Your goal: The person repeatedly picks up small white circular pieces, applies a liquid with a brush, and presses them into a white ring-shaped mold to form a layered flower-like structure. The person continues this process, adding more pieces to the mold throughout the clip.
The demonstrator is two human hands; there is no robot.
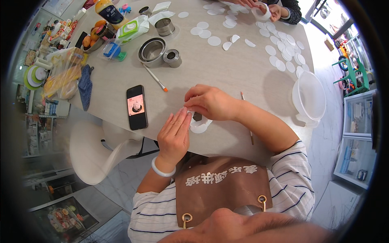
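Observation:
My left hand and my right hand meet above the table near its front edge. Their fingertips pinch the edge of a ring of thin white discs, partly hidden beneath the fingers. A phone showing a picture lies left of my left hand. Beyond it is a brush with an orange tip. A thinner brush lies right of the ring, beside my right forearm. Many loose white discs are scattered and overlapping at the far right, with several folded or half pieces nearer the middle.
Nested metal ring cutters, a smaller cutter set and a wipes pack stand at the upper left. A translucent plastic bowl sits at the right edge. Another person's hands hold a white ring across the table. A white chair stands left.

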